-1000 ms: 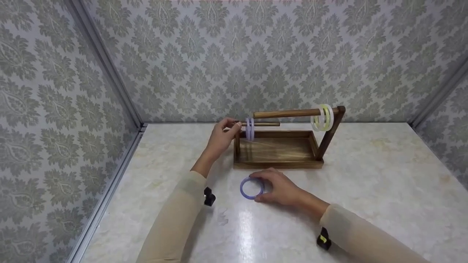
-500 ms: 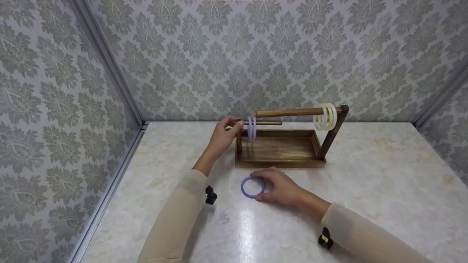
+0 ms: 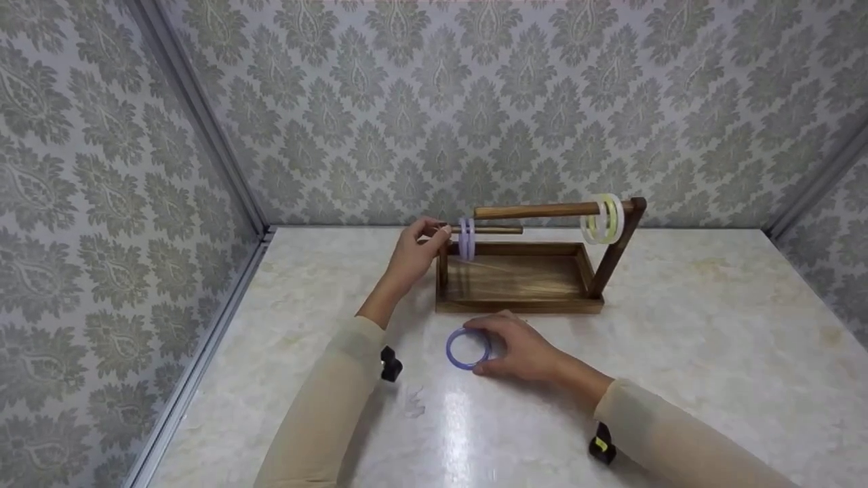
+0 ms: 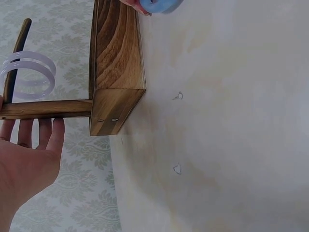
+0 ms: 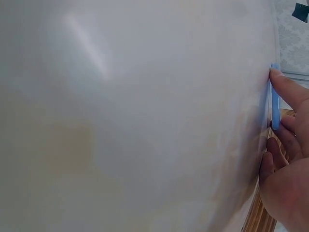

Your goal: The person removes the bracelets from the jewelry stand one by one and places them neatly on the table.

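My left hand [image 3: 410, 254] grips the top of the short left post of a wooden bangle stand [image 3: 519, 307]; the left wrist view shows its fingers along that post [image 4: 67, 108]. Two lavender bangles [image 3: 471, 244] hang on the lower rod, just right of my left fingertips. In front of the stand, my right hand [image 3: 519, 349] pinches a blue bangle [image 3: 449, 352] by its right side, thumb at the near edge and fingers at the far edge. In the right wrist view the blue bangle [image 5: 275, 106] shows edge-on, close along the tabletop.
White and yellow bangles [image 3: 618, 220] hang at the right end of the upper rod [image 3: 536, 211], by the tall post [image 3: 614, 251]. The stand's base is a shallow tray on a pale marbled table [image 3: 712, 352]. Patterned walls [image 3: 434, 102] rise behind and at the sides.
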A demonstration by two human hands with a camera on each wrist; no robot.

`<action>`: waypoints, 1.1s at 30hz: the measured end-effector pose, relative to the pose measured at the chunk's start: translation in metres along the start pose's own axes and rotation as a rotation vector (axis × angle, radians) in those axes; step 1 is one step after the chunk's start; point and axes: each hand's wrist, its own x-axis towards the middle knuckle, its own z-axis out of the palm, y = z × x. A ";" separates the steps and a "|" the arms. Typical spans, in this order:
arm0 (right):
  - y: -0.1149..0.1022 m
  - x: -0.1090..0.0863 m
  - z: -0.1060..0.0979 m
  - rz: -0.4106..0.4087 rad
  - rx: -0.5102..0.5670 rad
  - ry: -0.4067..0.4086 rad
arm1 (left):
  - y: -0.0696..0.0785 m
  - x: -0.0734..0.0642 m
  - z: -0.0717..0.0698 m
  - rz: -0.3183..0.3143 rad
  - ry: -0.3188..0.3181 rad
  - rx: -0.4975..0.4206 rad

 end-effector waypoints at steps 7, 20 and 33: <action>0.000 -0.001 0.001 0.007 -0.010 0.005 | 0.000 0.000 0.002 0.001 0.013 0.029; 0.002 -0.002 0.001 -0.003 -0.016 0.004 | 0.001 -0.001 0.006 0.006 0.017 0.026; -0.011 0.001 -0.001 -0.004 -0.087 -0.019 | 0.000 0.000 0.000 0.003 0.003 -0.003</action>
